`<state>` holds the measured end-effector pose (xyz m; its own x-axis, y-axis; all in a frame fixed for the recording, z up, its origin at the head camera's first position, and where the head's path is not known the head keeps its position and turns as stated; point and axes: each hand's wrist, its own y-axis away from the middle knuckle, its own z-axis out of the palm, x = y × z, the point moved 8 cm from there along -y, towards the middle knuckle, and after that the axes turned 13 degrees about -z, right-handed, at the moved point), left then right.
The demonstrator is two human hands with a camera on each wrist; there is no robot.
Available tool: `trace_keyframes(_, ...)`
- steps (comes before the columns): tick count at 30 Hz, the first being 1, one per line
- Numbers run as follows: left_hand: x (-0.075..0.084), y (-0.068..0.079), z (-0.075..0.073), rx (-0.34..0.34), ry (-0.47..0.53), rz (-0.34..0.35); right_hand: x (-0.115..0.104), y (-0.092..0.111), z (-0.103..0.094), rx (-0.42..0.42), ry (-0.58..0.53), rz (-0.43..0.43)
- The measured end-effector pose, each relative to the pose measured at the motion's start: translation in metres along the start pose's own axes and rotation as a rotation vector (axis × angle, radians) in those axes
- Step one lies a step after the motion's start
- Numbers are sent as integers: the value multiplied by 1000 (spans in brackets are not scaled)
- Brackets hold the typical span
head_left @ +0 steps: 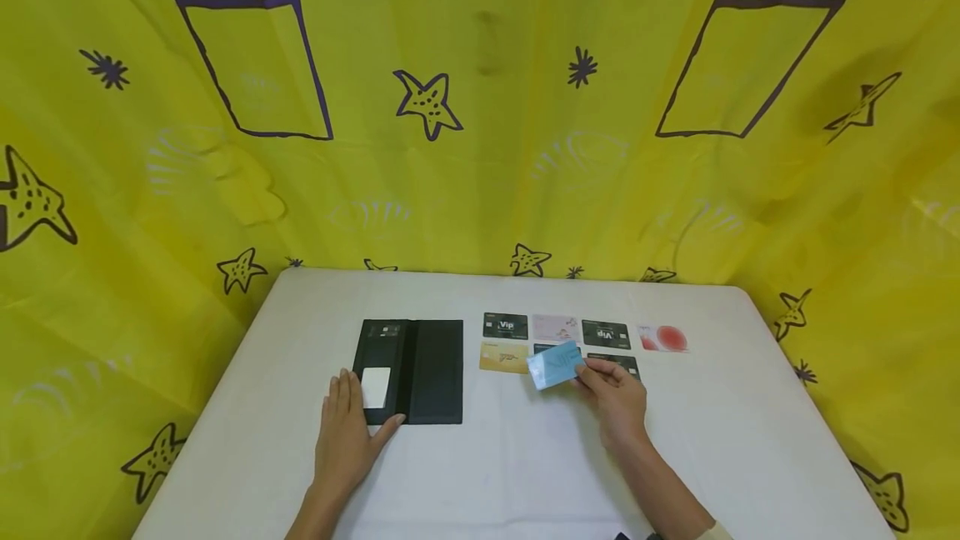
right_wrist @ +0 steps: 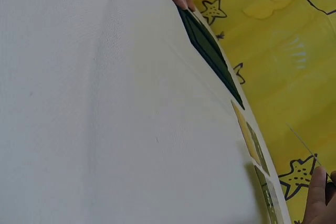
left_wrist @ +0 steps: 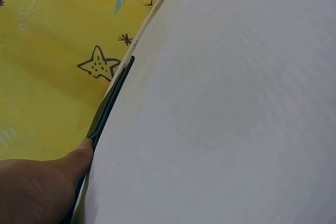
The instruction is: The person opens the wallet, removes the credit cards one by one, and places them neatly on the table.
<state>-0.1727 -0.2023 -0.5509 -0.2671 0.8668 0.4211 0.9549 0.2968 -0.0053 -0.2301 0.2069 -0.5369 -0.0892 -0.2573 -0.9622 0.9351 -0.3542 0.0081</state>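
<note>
A black card wallet lies unfolded on the white table, with a white card at its lower left. My left hand rests along the wallet's left side, fingers fairly straight and thumb at the bottom edge; the left wrist view shows that thumb touching the wallet edge. Raised above the table, a light blue card is pinched by the thumb and fingers of my right hand. It partly covers a dark card in the row beneath. In the right wrist view this card appears edge-on.
Two rows of cards lie right of the wallet: a black Vip card, a pink card, another black Vip card, a red-and-white card, a gold card and dark ones. A yellow patterned curtain hangs behind the table.
</note>
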Motion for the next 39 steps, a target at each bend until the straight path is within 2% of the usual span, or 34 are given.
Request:
trace_keyframes(5, 2, -1, -2, -2, 1, -6, -6, -3, -17, 58, -1, -18)
trace_keyframes(11, 2, 1, -2, -13, 5, -15, -14, -9, -38, 121, 22, 4)
trace_keyframes(17, 1, -1, 1, -11, 3, -19, -22, -20, -61, 217, -44, 9)
trace_keyframes(29, 0, 0, 1, 1, 7, -14, -38, -30, -122, 415, -71, 27)
trace_keyframes(34, -2, -2, 2, 0, 17, -8, -38, -38, -144, 481, -79, 19)
trace_keyframes(39, -2, -3, 2, -7, 23, -6, -35, -39, -156, 522, -98, 50)
